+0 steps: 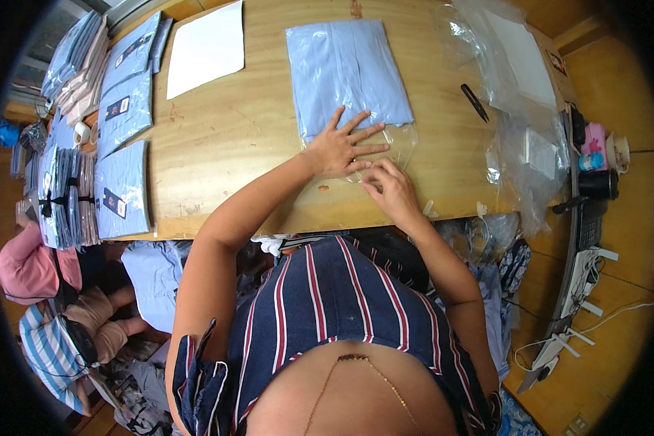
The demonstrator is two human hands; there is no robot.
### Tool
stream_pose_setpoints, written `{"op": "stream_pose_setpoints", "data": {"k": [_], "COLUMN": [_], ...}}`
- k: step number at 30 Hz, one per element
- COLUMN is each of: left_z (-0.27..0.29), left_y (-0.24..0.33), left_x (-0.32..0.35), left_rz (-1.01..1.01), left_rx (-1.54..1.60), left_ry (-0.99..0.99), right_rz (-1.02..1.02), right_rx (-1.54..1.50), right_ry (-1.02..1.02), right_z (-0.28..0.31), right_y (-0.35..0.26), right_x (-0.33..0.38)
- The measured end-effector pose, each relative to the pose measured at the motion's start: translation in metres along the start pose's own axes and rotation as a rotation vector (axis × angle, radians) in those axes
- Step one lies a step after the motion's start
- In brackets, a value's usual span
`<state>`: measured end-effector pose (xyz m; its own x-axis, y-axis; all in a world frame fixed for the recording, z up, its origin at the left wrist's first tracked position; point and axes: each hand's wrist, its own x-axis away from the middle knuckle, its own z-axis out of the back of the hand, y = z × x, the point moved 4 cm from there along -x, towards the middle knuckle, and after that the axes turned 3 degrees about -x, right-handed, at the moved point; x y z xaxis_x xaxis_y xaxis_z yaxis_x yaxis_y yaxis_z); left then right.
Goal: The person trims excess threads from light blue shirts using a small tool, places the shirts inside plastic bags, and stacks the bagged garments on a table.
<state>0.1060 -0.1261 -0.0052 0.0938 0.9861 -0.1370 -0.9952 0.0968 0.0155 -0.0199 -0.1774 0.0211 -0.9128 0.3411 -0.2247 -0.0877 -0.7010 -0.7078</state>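
Note:
A folded light blue garment point(349, 73) lies in a clear plastic bag point(403, 145) on the wooden table in front of me. My left hand point(341, 149) rests flat across the near end of the bag, just below the garment, with its fingers spread. Beside its thumb, my right hand point(394, 190) has its fingers curled and pinched at the bag's near edge. The bit of plastic between those fingertips is mostly hidden.
A white sheet point(207, 47) lies at the far left. Bagged blue shirts point(127, 116) and stacked garments point(65, 196) line the left side. A black marker point(474, 102) and loose clear bags point(519, 152) are on the right. Two people sit at lower left.

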Motion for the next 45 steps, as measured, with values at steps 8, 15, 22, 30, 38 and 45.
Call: {"op": "stream_pose_setpoints", "data": {"k": [8,15,22,30,38,45], "left_z": [0.001,-0.002,-0.001,0.0,0.024,0.031], "left_y": [0.001,0.0,0.0,-0.001,0.008,0.009], "left_x": [-0.002,-0.002,-0.003,-0.001,0.005,0.086], "left_rz": [0.0,0.005,-0.003,-0.009,-0.068,-0.064], "left_rx": [-0.002,-0.014,-0.029,0.002,0.0,0.134], "left_ry": [-0.015,-0.016,0.016,0.009,0.067,-0.176], "right_rz": [-0.192,0.156,0.317,0.068,0.129,0.263], "right_rx": [0.063,0.307,0.311,0.453,0.439,0.54], "right_ry": [-0.084,-0.013,-0.02,-0.228,-0.126,-0.028], "right_z": [-0.007,-0.001,-0.003,0.023,0.056,0.067], "right_y": [0.013,-0.011,-0.013,0.011,0.041,0.043], "right_x": [0.002,0.002,0.019,0.031,0.04,0.042]}}
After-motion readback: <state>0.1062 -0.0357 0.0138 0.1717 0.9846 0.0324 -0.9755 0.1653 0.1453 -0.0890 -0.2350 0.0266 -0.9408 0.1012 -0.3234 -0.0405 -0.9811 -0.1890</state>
